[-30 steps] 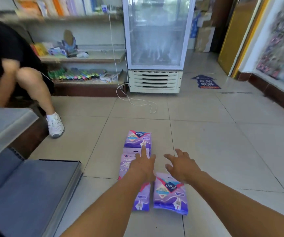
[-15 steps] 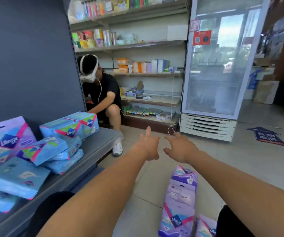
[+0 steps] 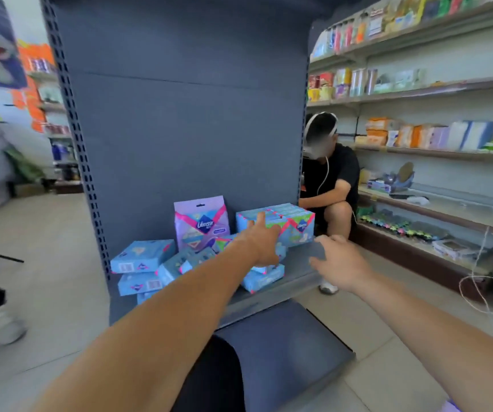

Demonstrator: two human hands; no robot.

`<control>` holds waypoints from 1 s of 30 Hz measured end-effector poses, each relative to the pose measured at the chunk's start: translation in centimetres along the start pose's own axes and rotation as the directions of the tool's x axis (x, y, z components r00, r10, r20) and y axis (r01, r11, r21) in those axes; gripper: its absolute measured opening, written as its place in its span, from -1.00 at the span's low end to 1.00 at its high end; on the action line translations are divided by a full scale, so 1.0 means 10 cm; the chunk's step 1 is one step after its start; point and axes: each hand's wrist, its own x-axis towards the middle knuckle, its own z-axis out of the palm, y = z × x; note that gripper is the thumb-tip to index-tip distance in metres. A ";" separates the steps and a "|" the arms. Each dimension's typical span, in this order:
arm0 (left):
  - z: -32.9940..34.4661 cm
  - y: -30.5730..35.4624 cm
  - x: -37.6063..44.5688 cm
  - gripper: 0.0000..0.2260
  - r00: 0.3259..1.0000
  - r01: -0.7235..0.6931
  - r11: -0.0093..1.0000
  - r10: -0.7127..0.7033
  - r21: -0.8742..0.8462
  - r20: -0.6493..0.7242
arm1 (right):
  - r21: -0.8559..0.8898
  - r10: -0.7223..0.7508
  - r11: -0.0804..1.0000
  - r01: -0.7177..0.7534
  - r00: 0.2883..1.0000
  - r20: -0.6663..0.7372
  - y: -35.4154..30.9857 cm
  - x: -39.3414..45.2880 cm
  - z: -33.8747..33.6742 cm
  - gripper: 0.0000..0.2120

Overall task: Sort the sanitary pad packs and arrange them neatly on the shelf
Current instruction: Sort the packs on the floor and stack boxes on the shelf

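Two bare hands reach toward the grey shelf [image 3: 295, 263], neither holding anything. The left hand [image 3: 261, 243] is the nearer to the goods: its grip is spread open, fingers extended, with the fingertips at the front face of the row of blue packs [image 3: 294, 223] that stands at the right end of the shelf; whether they already touch it cannot be told. This row runs with its long axis back toward the rear panel, and lies straight ahead of the left hand. The right hand [image 3: 340, 264] hovers loosely open just off the shelf's right front corner, to the right of and below the row. A purple pack [image 3: 200, 223] stands upright against the back panel; loose blue packs [image 3: 142, 257] lie tumbled to the left. The coming move probably belongs to the left hand.
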 end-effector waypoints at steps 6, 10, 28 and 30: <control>-0.20 -1.22 0.01 -0.39 0.965 0.263 0.965 -0.263 0.013 -0.025 | 0.238 -0.086 0.966 0.104 0.993 -0.082 -0.79 0.79 0.19 -0.58; -0.18 -1.78 0.12 -0.39 0.927 0.374 0.927 -0.374 0.023 -0.008 | 0.326 -0.112 0.939 0.114 0.993 -0.024 -1.17 1.26 0.34 -0.58; 0.54 -2.46 0.80 -0.26 0.925 0.380 0.914 -0.375 -0.140 0.057 | 0.299 -0.004 0.949 -0.098 0.946 0.323 -1.74 2.67 1.32 -0.28; 0.55 -2.46 0.80 -0.26 0.926 0.377 0.911 -0.373 -0.170 0.056 | 0.311 -0.016 0.946 -0.094 0.942 0.335 -1.75 2.68 1.38 -0.23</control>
